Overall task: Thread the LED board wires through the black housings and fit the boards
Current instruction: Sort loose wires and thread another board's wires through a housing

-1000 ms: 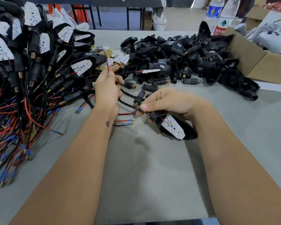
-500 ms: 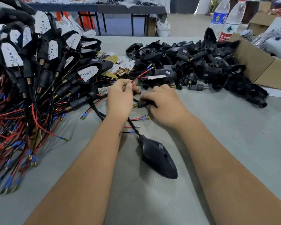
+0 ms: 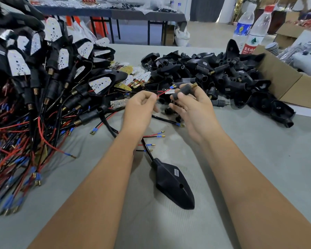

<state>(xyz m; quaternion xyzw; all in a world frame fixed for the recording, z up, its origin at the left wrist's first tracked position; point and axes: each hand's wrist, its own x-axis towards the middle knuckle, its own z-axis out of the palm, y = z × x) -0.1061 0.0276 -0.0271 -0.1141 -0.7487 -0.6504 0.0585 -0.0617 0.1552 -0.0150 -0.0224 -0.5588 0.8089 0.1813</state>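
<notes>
My left hand [image 3: 139, 106] pinches a thin red wire [image 3: 164, 92] with a blue-sleeved tip that points right. Facing it, my right hand [image 3: 190, 108] grips a short black rubber stem [image 3: 184, 90] with a brass threaded end, raised above the table. A finished black housing [image 3: 174, 186] lies face down between my forearms, its cable running up under my left wrist. Loose wire ends [image 3: 156, 136] lie below my hands. A bare white LED board [image 3: 119, 103] rests just left of my left hand.
A big heap of assembled housings with red and black wires [image 3: 34, 87] fills the left side. Empty black housings and stems [image 3: 214, 72] are piled at the back right, beside a cardboard box [image 3: 284, 78] and two bottles [image 3: 253, 29]. Grey table [image 3: 258, 150].
The right hand put the assembled housing down face down, picked a black stem off the table and lifted it. The left hand stayed on the red wire and turned its tip toward the stem.
</notes>
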